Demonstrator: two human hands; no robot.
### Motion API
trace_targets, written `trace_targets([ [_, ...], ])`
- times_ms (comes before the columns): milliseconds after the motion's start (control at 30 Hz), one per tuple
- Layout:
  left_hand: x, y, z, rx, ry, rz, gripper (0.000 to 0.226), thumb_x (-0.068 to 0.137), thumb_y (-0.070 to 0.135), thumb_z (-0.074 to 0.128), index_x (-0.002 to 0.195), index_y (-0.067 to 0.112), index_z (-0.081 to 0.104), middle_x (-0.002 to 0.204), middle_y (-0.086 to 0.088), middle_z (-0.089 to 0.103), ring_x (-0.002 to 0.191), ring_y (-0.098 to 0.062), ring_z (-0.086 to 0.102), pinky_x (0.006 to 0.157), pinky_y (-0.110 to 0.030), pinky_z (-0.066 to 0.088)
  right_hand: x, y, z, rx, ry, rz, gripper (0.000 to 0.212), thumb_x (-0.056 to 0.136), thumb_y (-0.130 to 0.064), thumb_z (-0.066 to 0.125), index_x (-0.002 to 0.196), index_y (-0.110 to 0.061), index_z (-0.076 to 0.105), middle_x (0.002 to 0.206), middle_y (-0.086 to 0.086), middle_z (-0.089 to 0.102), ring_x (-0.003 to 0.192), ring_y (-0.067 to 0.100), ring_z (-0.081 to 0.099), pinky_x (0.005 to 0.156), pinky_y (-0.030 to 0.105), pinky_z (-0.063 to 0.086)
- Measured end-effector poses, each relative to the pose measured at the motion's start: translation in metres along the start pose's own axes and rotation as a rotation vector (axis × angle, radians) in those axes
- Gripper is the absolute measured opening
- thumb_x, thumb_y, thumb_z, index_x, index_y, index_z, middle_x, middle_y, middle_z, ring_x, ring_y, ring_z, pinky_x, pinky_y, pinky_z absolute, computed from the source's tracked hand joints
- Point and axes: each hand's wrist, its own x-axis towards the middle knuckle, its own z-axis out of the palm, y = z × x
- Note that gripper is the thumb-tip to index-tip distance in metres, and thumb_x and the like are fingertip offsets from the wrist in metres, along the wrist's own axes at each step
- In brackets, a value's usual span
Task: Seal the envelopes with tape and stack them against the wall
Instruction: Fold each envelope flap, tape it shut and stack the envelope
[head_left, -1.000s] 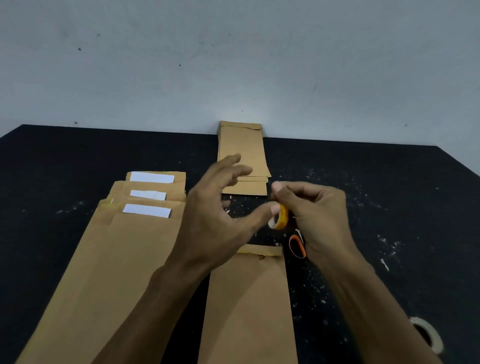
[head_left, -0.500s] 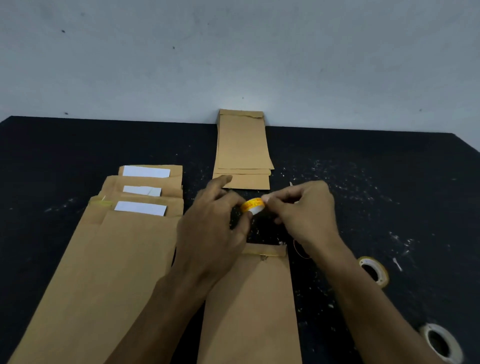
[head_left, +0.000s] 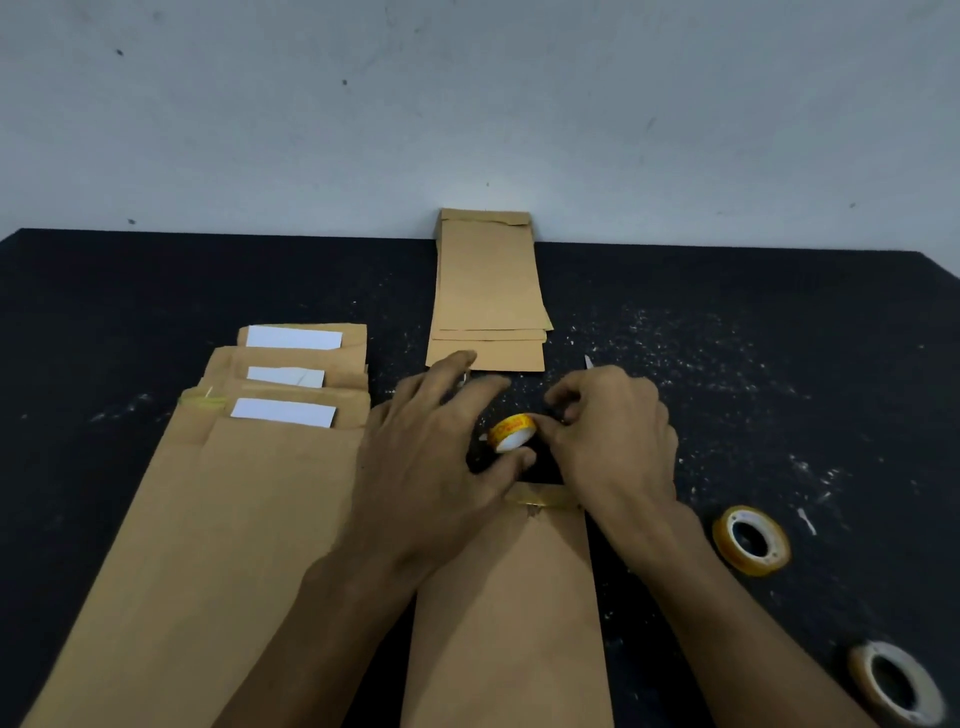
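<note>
A small yellow tape roll (head_left: 512, 431) is held between both hands just beyond the top edge of a brown envelope (head_left: 511, 613) lying in front of me. My left hand (head_left: 441, 467) grips the roll from the left with thumb under it. My right hand (head_left: 613, 441) pinches it from the right. The envelope's folded flap (head_left: 543, 496) shows between the wrists. A stack of brown envelopes (head_left: 488, 296) lies with its far end against the wall. To the left, several envelopes (head_left: 249, 493) lie overlapped, white slips (head_left: 283, 413) showing at their tops.
A yellow tape roll (head_left: 750, 540) lies on the black table (head_left: 779, 374) to the right. A pale, nearly used roll (head_left: 896, 680) sits at the bottom right corner. White specks litter the table. The grey wall (head_left: 467, 104) bounds the far edge.
Both hands have lowered with the small roll toward the envelope's top edge, the roll turning from edge-on to flat. The view tilted down, bringing the two other rolls into sight at right.
</note>
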Motion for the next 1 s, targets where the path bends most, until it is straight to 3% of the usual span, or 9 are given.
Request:
trace_targets([
  [100,-0.001,0.005,-0.019,-0.439,0.036,-0.06,0.055,0.089,0.049,0.056,0.142,0.038,0.048,0.144,0.023,0.047,0.132,0.003,0.045,0.107,-0.028,0.043,0.002,0.009,-0.001,0.12,0.059,-0.042,0.017,0.086,-0.022,0.076,0.102,-0.029,0.075,0.092,-0.008,0.071,0.088,0.013,0.068,0.08,0.037,0.058],
  [200,-0.003,0.01,-0.037,-1.08,0.075,-0.199,0.049,0.094,0.047,0.042,0.143,0.039,0.043,0.142,0.016,0.055,0.122,-0.015,0.062,0.101,-0.04,0.05,0.0,0.009,-0.012,0.514,0.058,-0.08,0.014,0.084,-0.013,0.077,0.093,-0.023,0.079,0.076,-0.01,0.072,0.067,0.0,0.064,0.062,0.016,0.051],
  [300,-0.002,0.015,-0.048,-1.431,0.055,-0.253,0.055,0.096,0.057,0.031,0.148,0.038,0.035,0.142,0.009,0.057,0.119,-0.031,0.064,0.1,-0.044,0.051,-0.012,-0.003,-0.023,0.885,-0.098,-0.078,0.008,0.086,-0.015,0.075,0.092,-0.019,0.079,0.073,-0.01,0.074,0.065,-0.004,0.065,0.055,0.009,0.045],
  [433,-0.004,0.023,-0.05,-1.455,0.033,-0.212,0.061,0.092,0.059,0.023,0.15,0.039,0.031,0.144,0.008,0.055,0.122,-0.034,0.061,0.101,-0.044,0.05,-0.022,-0.012,-0.023,1.009,-0.198,-0.052,0.006,0.088,-0.017,0.073,0.09,-0.017,0.079,0.067,-0.012,0.072,0.062,-0.006,0.064,0.049,0.007,0.042],
  [600,-0.008,0.026,-0.045,-1.31,-0.013,-0.161,0.06,0.096,0.06,0.019,0.151,0.038,0.03,0.147,0.011,0.052,0.126,-0.029,0.059,0.1,-0.044,0.052,-0.027,-0.014,-0.018,1.054,-0.094,-0.018,0.004,0.084,-0.014,0.078,0.084,-0.011,0.08,0.061,-0.007,0.071,0.05,-0.004,0.061,0.046,0.007,0.041],
  [733,-0.009,0.026,-0.041,-1.241,-0.069,-0.133,0.062,0.091,0.061,0.021,0.148,0.039,0.033,0.146,0.014,0.052,0.127,-0.025,0.058,0.102,-0.048,0.05,-0.027,-0.013,-0.016,1.012,-0.024,0.003,0.004,0.081,-0.012,0.081,0.077,-0.01,0.08,0.07,-0.001,0.076,0.068,0.007,0.072,0.061,0.011,0.051],
  [867,-0.007,0.022,-0.041,-1.285,-0.104,-0.14,0.065,0.088,0.062,0.025,0.148,0.039,0.034,0.147,0.012,0.051,0.131,-0.026,0.055,0.107,-0.036,0.045,-0.026,-0.015,-0.018,1.054,-0.066,0.006,0.008,0.084,-0.01,0.077,0.076,-0.007,0.077,0.062,-0.002,0.07,0.05,-0.001,0.057,0.048,0.012,0.042],
  [1000,-0.012,0.019,-0.044,-1.25,-0.161,-0.157,0.066,0.087,0.065,0.025,0.148,0.039,0.032,0.147,0.02,0.049,0.14,0.003,0.037,0.103,-0.017,0.04,-0.023,-0.013,-0.031,1.2,-0.126,0.038,0.015,0.087,-0.008,0.071,0.073,-0.012,0.071,0.07,0.001,0.067,0.064,0.01,0.061,0.047,0.02,0.047],
])
